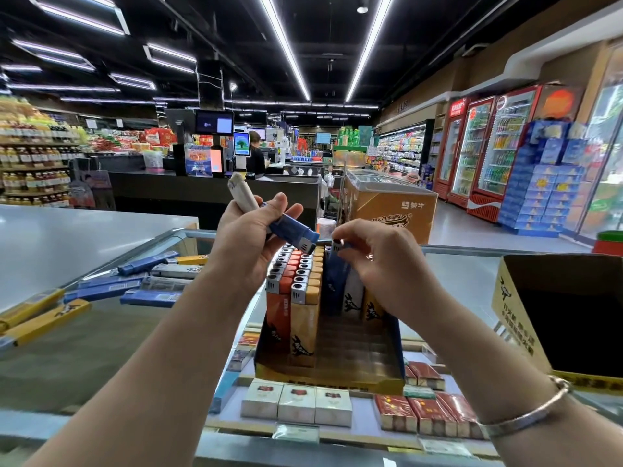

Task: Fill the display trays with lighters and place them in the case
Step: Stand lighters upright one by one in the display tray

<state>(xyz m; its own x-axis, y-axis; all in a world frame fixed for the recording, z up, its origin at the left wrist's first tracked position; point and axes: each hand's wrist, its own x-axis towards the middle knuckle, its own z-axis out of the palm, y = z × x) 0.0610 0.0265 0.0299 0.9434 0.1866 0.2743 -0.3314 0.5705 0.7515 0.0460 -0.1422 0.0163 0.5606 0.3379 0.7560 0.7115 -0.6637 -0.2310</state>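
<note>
On the glass worktop (101, 332), right hand (377, 251) pinches a blue lighter (337, 264) into the display tray (330, 375); left hand (249, 227) grips two spare lighters (269, 217), which may slip and topple the filled rows.

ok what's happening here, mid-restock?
A person is loading lighters into a cardboard display tray that sits on a glass counter. The left hand holds a white lighter and a blue lighter above the tray. The right hand pinches the top of another blue lighter, standing it in the tray's right side. The left columns are full; the front right slots are bare. Loose lighters lie on the counter to the left.
</note>
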